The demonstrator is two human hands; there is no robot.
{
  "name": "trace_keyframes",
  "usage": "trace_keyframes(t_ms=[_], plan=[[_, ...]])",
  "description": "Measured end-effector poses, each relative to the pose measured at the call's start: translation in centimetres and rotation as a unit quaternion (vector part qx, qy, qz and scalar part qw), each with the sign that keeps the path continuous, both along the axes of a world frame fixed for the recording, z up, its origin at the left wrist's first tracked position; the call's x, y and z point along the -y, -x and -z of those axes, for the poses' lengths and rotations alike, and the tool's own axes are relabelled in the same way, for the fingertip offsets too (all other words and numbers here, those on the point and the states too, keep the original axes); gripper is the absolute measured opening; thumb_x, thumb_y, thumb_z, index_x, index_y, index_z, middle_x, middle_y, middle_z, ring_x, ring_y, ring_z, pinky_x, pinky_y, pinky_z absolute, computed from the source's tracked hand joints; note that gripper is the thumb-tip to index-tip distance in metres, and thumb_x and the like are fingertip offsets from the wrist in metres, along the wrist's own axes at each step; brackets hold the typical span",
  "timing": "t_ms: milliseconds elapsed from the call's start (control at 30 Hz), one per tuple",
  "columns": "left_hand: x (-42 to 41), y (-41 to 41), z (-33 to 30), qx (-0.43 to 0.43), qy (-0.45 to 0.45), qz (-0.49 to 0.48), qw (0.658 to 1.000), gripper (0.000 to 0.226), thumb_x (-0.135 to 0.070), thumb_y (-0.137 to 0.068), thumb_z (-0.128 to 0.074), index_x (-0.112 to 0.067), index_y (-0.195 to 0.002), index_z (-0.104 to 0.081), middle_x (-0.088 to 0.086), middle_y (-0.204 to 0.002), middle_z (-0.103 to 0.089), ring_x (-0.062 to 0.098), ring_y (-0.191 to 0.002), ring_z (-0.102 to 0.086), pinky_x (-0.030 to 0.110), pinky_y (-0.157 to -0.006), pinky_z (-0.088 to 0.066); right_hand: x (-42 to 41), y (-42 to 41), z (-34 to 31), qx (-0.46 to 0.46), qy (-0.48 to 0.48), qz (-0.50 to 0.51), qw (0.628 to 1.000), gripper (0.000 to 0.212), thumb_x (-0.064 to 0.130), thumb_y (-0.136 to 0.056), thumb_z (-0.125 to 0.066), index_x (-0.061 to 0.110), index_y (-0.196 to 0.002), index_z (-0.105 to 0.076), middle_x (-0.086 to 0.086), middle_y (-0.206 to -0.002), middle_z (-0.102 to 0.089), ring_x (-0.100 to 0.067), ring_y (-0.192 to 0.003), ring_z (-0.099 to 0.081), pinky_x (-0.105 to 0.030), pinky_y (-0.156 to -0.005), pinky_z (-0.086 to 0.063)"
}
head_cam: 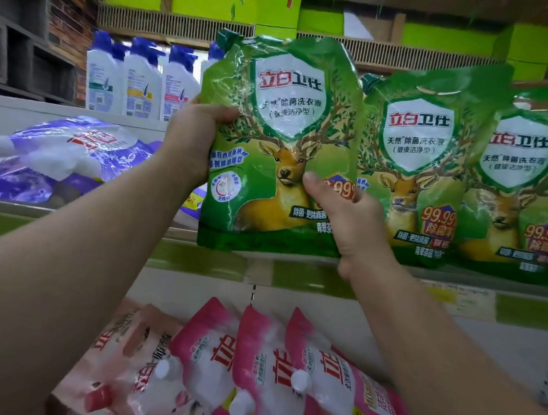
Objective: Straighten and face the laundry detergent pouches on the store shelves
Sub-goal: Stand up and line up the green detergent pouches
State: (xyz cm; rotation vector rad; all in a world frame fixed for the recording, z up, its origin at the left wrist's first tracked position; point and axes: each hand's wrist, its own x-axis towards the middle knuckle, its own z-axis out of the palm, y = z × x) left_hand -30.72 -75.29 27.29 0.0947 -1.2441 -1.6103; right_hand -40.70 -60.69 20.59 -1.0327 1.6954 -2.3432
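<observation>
From the head camera I see my left hand (194, 139) gripping the left edge of a green pouch (282, 139), thumb curled over its front and the other fingers hidden behind it. My right hand (350, 220) holds the same pouch at its lower right corner, thumb pressed on the front near the deer print, the remaining fingers wrapped behind. The pouch stands upright, label facing me, its base at the front lip of the shelf (211, 258) (whether it rests there or hangs just above, I cannot tell). Just right of my right thumb stand a second green pouch (412, 162) and a third green pouch (517, 182), both upright. Left of my left fingers lie purple pouches (51, 152), flat. Below both wrists, pink pouches (266, 368) lean sideways on the lower shelf.
</observation>
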Motion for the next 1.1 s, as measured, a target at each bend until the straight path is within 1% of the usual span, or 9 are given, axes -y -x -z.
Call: trace_keyframes(t_ms=[133,300,400,500,600,733,867,1000,1100], plan=[[-0.2,-0.3,-0.2,0.016,0.010,-0.013,1.000,0.014,0.003,-0.084,-0.060,-0.009,-0.091,-0.057,0.009,-0.066,-0.066,0.022,-0.048,-0.065,0.034,-0.049,-0.057,0.1,-0.3,0.4,0.003,0.032,0.024,0.999,0.044,0.038,-0.071,-0.079,0.010,-0.101,-0.062,0.000,-0.088,-0.066,-0.009,-0.077,-0.061,-0.012,-0.054,-0.046],[0.4,0.1,-0.2,-0.004,0.026,-0.068,0.997,0.021,-0.010,-0.089,-0.058,-0.012,-0.109,-0.061,0.003,-0.084,-0.064,0.015,-0.060,-0.062,0.026,-0.054,-0.053,0.2,-0.8,0.6,0.022,0.079,0.048,0.996,0.028,0.036,-0.071,-0.080,0.016,-0.074,-0.060,0.000,-0.073,-0.062,-0.016,-0.070,-0.060,-0.028,-0.067,-0.052],[0.7,0.6,0.8,0.000,0.018,-0.108,0.994,0.012,-0.019,-0.094,-0.050,-0.016,-0.092,-0.062,0.000,-0.077,-0.061,0.010,-0.056,-0.054,0.020,-0.050,-0.043,0.1,-0.8,0.6,0.016,0.128,0.075,0.989,0.028,0.031,-0.073,-0.079,0.018,-0.065,-0.056,0.006,-0.061,-0.057,-0.006,-0.055,-0.055,-0.020,-0.055,-0.048],[1.4,1.6,2.8,0.050,0.074,-0.167,0.982,0.015,-0.014,-0.096,-0.046,-0.015,-0.088,-0.059,0.004,-0.080,-0.063,0.015,-0.065,-0.060,0.025,-0.059,-0.047,-0.4,-0.7,0.2,-0.007,0.176,0.103,0.979,0.028,0.028,-0.076,-0.078,0.019,-0.064,-0.054,0.008,-0.057,-0.054,0.001,-0.044,-0.049,-0.012,-0.043,-0.041],[2.0,2.5,4.4,0.175,0.189,-0.241,0.936,0.021,-0.014,-0.092,-0.051,-0.015,-0.106,-0.066,0.006,-0.098,-0.068,0.018,-0.080,-0.062,0.025,-0.069,-0.046,-0.7,-0.3,0.1,-0.040,0.199,0.144,0.968,0.025,0.026,-0.077,-0.077,0.020,-0.067,-0.055,0.008,-0.060,-0.056,0.004,-0.043,-0.048,-0.011,-0.043,-0.040],[1.9,3.4,5.3,0.328,0.329,-0.266,0.844,0.020,-0.027,-0.090,-0.057,-0.025,-0.105,-0.070,0.002,-0.111,-0.069,0.024,-0.102,-0.061,0.031,-0.084,-0.046,-0.9,0.4,0.7,-0.059,0.212,0.167,0.961,0.022,0.021,-0.080,-0.075,0.022,-0.067,-0.057,0.021,-0.049,-0.057,0.008,-0.045,-0.050,-0.009,-0.046,-0.040],[1.9,3.5,4.9,0.396,0.395,-0.285,0.778,0.023,-0.037,-0.094,-0.052,-0.036,-0.112,-0.067,0.001,-0.121,-0.066,0.028,-0.111,-0.056,0.031,-0.079,-0.037,-1.0,1.0,0.9,-0.058,0.216,0.167,0.960,0.016,0.020,-0.081,-0.074,0.022,-0.071,-0.061,0.021,-0.052,-0.061,0.008,-0.050,-0.055,-0.010,-0.051,-0.043],[2.4,3.4,4.4,0.458,0.476,-0.229,0.715,0.029,-0.032,-0.099,-0.046,-0.033,-0.122,-0.064,0.002,-0.127,-0.063,0.028,-0.115,-0.054,0.037,-0.097,-0.043,-0.8,1.0,0.6,-0.079,0.213,0.182,0.957,0.021,0.022,-0.082,-0.073,0.021,-0.066,-0.059,0.021,-0.050,-0.059,0.007,-0.048,-0.052,-0.010,-0.050,-0.041],[2.4,2.8,3.9,0.491,0.491,-0.146,0.705,0.034,-0.033,-0.096,-0.044,-0.023,-0.120,-0.066,0.004,-0.129,-0.061,0.026,-0.116,-0.053,0.038,-0.102,-0.041,-0.8,1.1,0.3,-0.090,0.211,0.189,0.955,0.023,0.023,-0.083,-0.072,0.021,-0.065,-0.058,0.023,-0.048,-0.057,0.008,-0.045,-0.050,-0.008,-0.048,-0.039]])
